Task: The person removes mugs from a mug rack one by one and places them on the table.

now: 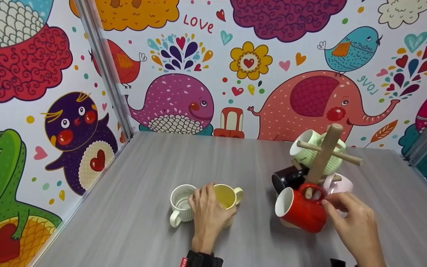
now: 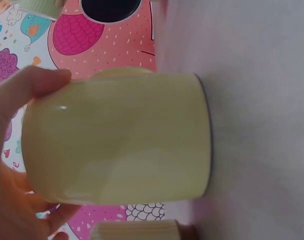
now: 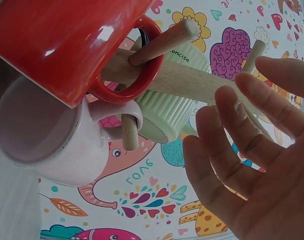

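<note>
Head view: the left hand (image 1: 209, 213) grips the yellow mug (image 1: 224, 195) by its upper part, thumb and fingers on opposite sides, as it stands upright on the table (image 1: 124, 222) just beside a white mug (image 1: 186, 215). The right hand (image 1: 356, 220), fingers spread and holding nothing, is near the red mug (image 1: 308, 212), which hangs by its handle on the wooden rack (image 1: 321, 159) with black (image 1: 287, 179), green and pink mugs.
</note>
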Available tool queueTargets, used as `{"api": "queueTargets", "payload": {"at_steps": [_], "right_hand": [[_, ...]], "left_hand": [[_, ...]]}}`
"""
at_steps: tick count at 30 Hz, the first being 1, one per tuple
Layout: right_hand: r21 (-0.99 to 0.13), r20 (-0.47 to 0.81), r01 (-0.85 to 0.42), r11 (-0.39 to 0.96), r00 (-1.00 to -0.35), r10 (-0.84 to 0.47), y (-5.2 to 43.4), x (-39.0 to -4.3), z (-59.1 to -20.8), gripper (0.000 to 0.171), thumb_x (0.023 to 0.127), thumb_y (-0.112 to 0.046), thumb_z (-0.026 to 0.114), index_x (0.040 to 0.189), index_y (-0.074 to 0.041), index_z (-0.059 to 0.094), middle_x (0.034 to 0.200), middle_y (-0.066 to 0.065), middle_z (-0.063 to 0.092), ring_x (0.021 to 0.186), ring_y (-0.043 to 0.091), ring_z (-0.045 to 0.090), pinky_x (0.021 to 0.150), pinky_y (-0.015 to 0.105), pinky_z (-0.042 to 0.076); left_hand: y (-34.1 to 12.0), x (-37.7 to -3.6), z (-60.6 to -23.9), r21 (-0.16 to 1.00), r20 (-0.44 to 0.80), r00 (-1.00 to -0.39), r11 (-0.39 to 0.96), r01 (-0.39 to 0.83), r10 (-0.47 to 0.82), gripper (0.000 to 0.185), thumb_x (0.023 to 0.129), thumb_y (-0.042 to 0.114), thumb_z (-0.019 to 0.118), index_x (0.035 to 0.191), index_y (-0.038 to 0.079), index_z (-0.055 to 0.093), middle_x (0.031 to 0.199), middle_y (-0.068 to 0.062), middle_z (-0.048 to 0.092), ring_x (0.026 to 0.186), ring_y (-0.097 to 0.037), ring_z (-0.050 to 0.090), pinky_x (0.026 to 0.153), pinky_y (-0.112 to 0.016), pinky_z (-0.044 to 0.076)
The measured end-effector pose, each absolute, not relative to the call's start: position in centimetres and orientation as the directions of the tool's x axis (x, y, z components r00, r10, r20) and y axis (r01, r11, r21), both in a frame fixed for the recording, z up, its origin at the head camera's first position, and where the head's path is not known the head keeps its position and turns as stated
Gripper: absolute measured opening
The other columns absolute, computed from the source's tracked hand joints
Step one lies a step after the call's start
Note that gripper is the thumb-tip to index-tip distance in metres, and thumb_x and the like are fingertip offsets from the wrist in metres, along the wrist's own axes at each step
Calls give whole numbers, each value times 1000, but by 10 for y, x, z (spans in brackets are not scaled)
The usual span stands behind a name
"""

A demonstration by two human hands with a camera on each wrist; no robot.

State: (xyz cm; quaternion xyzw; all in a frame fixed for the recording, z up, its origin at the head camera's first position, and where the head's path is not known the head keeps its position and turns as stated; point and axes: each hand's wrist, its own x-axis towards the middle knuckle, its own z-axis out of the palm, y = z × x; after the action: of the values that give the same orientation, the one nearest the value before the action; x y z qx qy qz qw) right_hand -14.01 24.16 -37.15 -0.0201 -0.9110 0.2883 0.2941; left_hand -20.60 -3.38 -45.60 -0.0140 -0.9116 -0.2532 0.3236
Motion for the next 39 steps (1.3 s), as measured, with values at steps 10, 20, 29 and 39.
{"api": "queueTargets", "payload": {"at_steps": [10,20,29,39], "right_hand": [[-540,541,-156,827,-817,199,240,-139,-372,5,77,-6,69,80,-8,66,77,2,61,70,19,57,62,8,41],[-553,512,-142,821,-836,200,241,-139,-372,5,78,-6,68,82,-7,66,78,3,61,71,19,57,61,12,43],[-558,501,-137,819,-842,201,241,-140,-372,5,79,-8,68,83,-7,66,80,3,61,73,19,57,62,13,43],[-553,519,-154,819,-833,193,241,-140,-372,5,78,-6,67,83,-7,66,81,4,61,71,18,56,61,15,44]], "left_hand": [[-36,-207,-459,377,701,-694,910,171,-160,71,51,33,80,108,1,54,102,-12,53,99,-32,44,85,-52,28],[-36,-206,-461,367,715,-676,918,150,-176,70,52,31,83,108,0,55,104,-14,54,99,-33,46,81,-49,30],[-36,-207,-459,339,718,-680,928,156,-149,70,52,30,84,107,-2,55,103,-16,54,97,-34,47,80,-50,30],[-35,-197,-430,357,734,-677,877,321,-51,43,65,31,78,97,7,63,94,-5,62,91,-24,55,77,-42,38]]}}
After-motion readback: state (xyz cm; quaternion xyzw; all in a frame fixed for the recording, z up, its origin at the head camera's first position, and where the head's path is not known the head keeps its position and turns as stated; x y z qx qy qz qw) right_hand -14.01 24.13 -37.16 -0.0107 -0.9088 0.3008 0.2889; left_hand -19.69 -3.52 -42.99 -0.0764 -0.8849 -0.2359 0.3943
